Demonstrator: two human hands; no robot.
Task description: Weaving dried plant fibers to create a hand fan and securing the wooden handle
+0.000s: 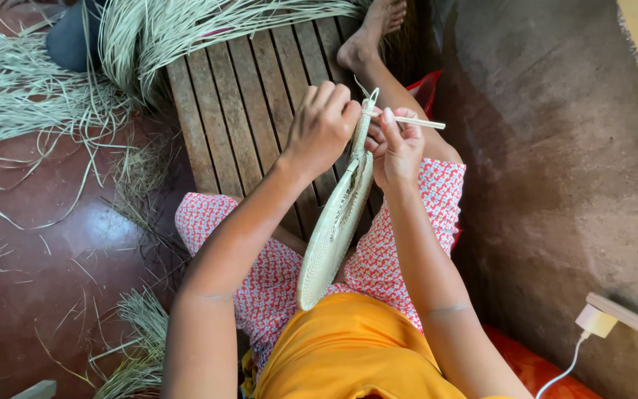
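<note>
A pale woven disc of plaited straw [331, 229] stands on edge between my knees, its lower rim near my lap. My left hand [321, 127] is closed on the disc's upper rim from the left. My right hand [396, 148] pinches a thin pale strip [419, 123] at the same upper rim, and the strip's free end sticks out to the right. Both hands almost touch at the top of the disc.
I sit on a slatted wooden bench [245, 96] with one leg stretched along it. Bundles of dried straw [179, 29] lie at the bench's far end and over the red floor [53, 244]. A grey wall [555, 162] rises at right, with a white plug and cable [594, 325].
</note>
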